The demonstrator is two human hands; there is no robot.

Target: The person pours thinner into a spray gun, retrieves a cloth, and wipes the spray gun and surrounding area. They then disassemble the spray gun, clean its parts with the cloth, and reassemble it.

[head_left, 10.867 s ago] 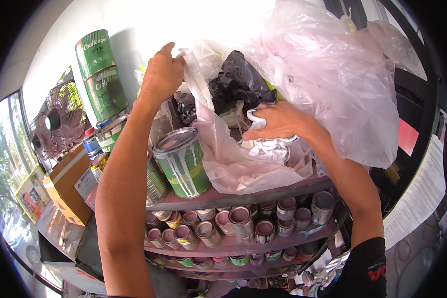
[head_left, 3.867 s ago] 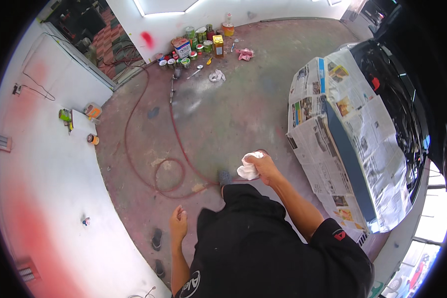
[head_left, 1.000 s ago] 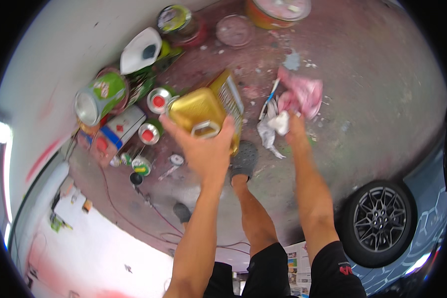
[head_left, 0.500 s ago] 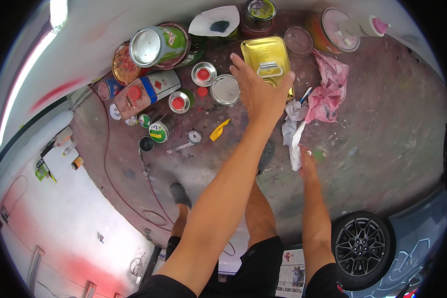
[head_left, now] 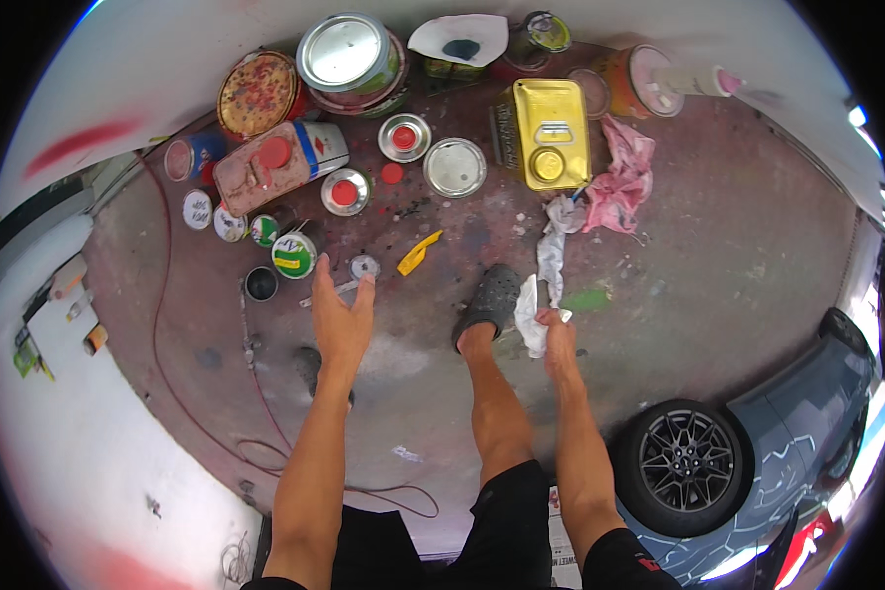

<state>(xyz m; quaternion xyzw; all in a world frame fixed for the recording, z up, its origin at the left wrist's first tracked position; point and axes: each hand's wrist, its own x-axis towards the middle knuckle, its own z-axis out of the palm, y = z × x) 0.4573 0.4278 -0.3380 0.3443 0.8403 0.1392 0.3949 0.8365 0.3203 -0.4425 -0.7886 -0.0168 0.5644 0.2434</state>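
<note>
My left hand (head_left: 342, 329) is open and reaches forward, thumb and fingers apart, with nothing in it. Just ahead of its fingers stand a small tin with a green and white top (head_left: 293, 256) and a small round grey piece (head_left: 365, 266) beside a flat mixing stick (head_left: 332, 292). My right hand (head_left: 560, 344) is closed on a crumpled white cloth (head_left: 527, 320). Beyond that cloth a greyish rag (head_left: 552, 254) lies on the floor, stretching toward a yellow metal can (head_left: 549, 123). A pink stained rag (head_left: 623, 177) lies right of the can.
Paint tins (head_left: 342, 51) line the wall, with a stained rectangular can (head_left: 256, 172) and red-capped tins (head_left: 345, 192) before them. A black cup (head_left: 262, 284) sits beside a thin hose (head_left: 257, 379). A yellow tool (head_left: 420, 253) lies mid-floor. The car wheel (head_left: 686, 460) is lower right.
My left hand has moved away from above the yellow can, to the left and nearer me. My right hand still grips the white cloth, and the view has shifted.
</note>
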